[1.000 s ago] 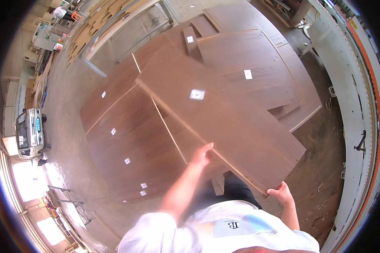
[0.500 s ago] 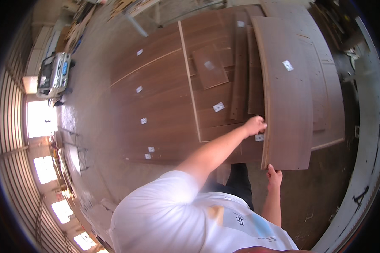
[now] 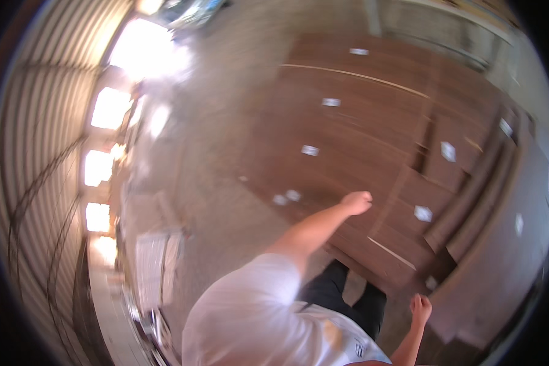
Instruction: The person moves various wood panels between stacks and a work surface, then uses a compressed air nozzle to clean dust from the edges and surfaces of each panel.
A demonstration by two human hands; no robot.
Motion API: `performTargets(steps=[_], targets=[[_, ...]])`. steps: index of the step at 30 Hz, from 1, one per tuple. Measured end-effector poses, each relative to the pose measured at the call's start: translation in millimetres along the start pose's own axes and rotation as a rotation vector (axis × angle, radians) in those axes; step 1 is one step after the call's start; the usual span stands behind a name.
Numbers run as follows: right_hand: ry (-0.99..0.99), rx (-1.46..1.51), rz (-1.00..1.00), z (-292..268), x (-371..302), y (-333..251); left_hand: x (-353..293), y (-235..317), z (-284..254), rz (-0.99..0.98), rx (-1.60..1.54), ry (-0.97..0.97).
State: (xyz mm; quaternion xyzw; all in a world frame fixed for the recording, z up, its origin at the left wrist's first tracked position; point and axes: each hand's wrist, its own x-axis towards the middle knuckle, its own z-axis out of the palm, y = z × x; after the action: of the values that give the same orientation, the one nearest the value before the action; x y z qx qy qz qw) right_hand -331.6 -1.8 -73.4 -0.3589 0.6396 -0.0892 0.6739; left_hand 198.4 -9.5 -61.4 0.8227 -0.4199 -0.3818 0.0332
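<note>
My left hand is closed with nothing visible in it, above the brown wood-grain boards. At the right, a long brown panel with a white label lies tilted across the view, its near corner close to me. My right hand is at that corner, fingers curled at the panel's edge; motion blur softens the grip. Between the hands and the panel lie narrow brown strips and a small brown board on top of the larger boards.
White labels dot the boards. Stacked pale sheets stand at the left, along a ribbed wall with bright windows. Part of a vehicle shows at the top left. Grey metal framing is beyond the boards.
My left hand has come off the long panel's side edge and moved left over the boards. My right hand stays at the panel's near corner. The whole view has turned left.
</note>
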Motion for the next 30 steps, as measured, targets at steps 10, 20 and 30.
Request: performTargets(steps=[10, 20, 30], targets=[[0.019, -0.762, -0.659, 189.1, 120.2, -139.0, 159.9, -62.0, -111.9, 0.059, 0.311, 0.150], [0.228, -1.103, -0.976, 350.6, 286.9, -388.8, 188.6, -42.1, -151.3, -0.009, 0.360, -0.040], [0.301, -1.443, -0.694, 400.9, 431.8, -513.6, 213.2, -42.7, -137.0, -0.055, 0.496, -0.172]])
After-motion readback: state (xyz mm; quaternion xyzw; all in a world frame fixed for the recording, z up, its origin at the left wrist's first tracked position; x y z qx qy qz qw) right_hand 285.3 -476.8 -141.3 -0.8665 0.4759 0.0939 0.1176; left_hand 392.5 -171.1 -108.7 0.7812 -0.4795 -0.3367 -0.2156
